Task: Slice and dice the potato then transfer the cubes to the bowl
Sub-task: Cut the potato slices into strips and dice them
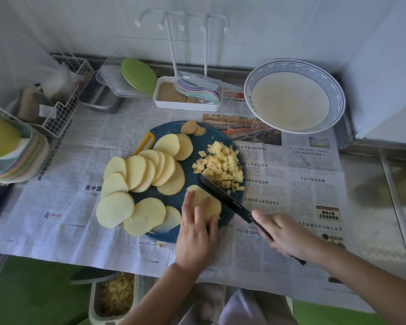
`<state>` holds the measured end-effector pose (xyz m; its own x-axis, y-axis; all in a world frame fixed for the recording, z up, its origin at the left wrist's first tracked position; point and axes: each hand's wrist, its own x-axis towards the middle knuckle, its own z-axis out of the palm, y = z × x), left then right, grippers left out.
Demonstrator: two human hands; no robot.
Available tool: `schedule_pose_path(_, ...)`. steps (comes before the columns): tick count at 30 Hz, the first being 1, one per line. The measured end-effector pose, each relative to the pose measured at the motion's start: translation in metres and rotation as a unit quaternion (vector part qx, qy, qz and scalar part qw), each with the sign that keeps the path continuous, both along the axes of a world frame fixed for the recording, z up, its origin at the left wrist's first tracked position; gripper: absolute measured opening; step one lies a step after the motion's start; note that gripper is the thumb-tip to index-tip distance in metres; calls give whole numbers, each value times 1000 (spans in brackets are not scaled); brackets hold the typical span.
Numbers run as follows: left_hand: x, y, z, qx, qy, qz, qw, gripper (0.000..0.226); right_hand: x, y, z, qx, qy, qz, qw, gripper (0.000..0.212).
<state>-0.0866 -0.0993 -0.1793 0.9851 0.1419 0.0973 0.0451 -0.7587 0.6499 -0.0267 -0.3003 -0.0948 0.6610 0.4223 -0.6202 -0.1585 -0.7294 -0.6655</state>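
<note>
Watching the feed from my end, here's what I'm seeing. The left hand (pixel 195 233) is lying flat, fingers fairly straight, on a small stack of slices (pixel 209 204) at the near edge of the cutting board (pixel 190 171). It's pressing down rather than gripping, I'd guess so the stack isn't sliding under the blade.

The right hand (pixel 284 233) is wrapping round the handle of the black knife (pixel 223 198), forefinger pointing up toward the blade. The blade is angling across the board's near-right part, touching the right side of that stack, so it's probably lining up to cut strips.

The finished cubes (pixel 220 167) are sitting in a pile on the right part of the board, just past the knife tip, likely parked there to leave cutting room. The uncut potato slices (pixel 141 174) are fanning over the board's left half, some hanging off its left edge onto the newspaper (pixel 291 174).

The bowl (pixel 333 95) is waiting beyond the board's far-right side, well apart from it, and I'm not seeing any cubes in it. I'm reckoning the dicing is only partway along.
</note>
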Motion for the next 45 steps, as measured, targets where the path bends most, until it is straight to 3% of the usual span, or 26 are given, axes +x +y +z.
schedule_pose_path(15,1,0,-2,34,-18,-17,999,37,-27,5,-3,-50,-138,51,988,57)
schedule_pose_path(30,3,1,-3,20,-38,-28,999,35,-15,23,-11,-94,-90,62,990,57)
schedule_pose_path(33,3,1,-3,20,-33,-21,999,39,-13,20,-11,-78,-72,29,994,60)
schedule_pose_path(39,1,-1,1,-1,-40,4,999,43,-1,8,-5,12,57,-34,998,63)
schedule_pose_path(45,0,-4,4,29,-39,20,999,41,-17,3,1,29,13,-36,999,66)
